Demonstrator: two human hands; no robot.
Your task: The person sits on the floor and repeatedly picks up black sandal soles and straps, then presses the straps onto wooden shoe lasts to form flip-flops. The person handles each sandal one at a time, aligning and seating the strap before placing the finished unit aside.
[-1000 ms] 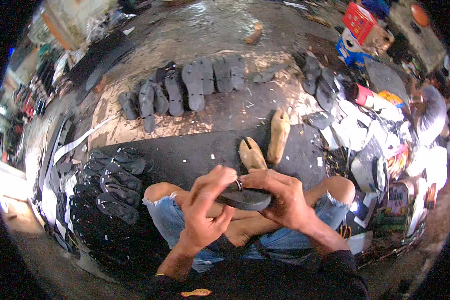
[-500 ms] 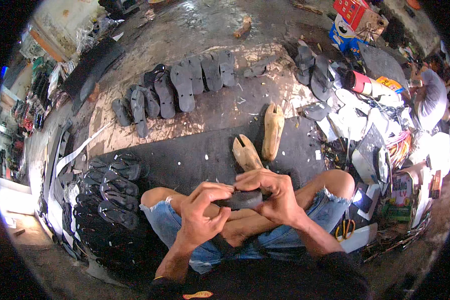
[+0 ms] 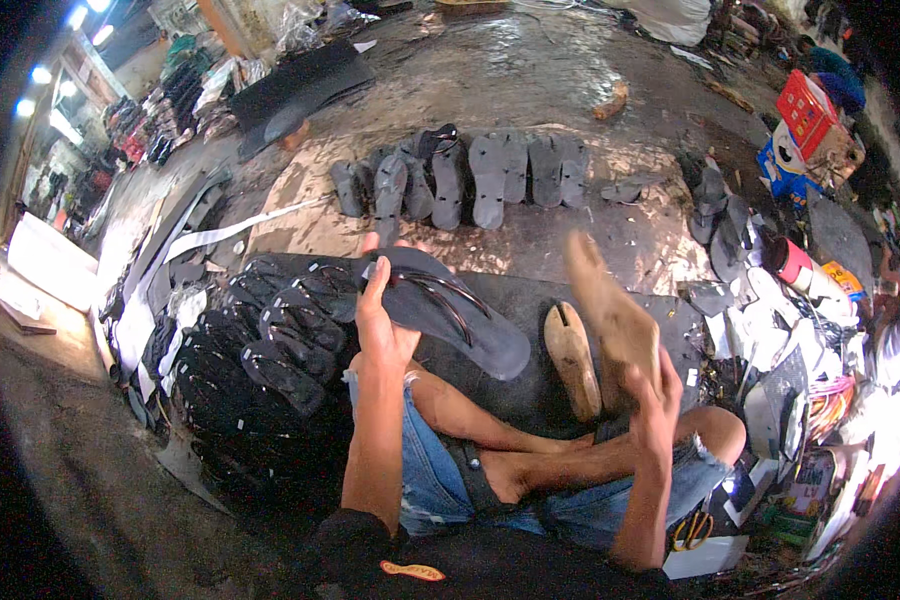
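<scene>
1. The clock face is centred on the crossed shins, twelve pointing away from the person. The black foam flip-flop with glossy dark V-shaped straps is in the air at eleven, its strap-post end nearest the left hand, its heel toward four.

2. The left hand's fingers grasp that flip-flop: thumb on the upper face near the strap post, other fingers behind the sole. Keeping the thumb on bare foam, off the straps, would probably hold it steady without bending them.

3. At one, the right hand grasps the near end of a pale brown, foot-shaped wooden form. Motion blur hides each finger's exact place. A firm hold on that end should keep the heavy-looking wood under control and leave the far end clear.

4. A second yellowish wooden form with a slit tip lies on the flat black mat, also toward one, slit facing away. Carrying the held form well above it seems the way to avoid a knock.
</scene>
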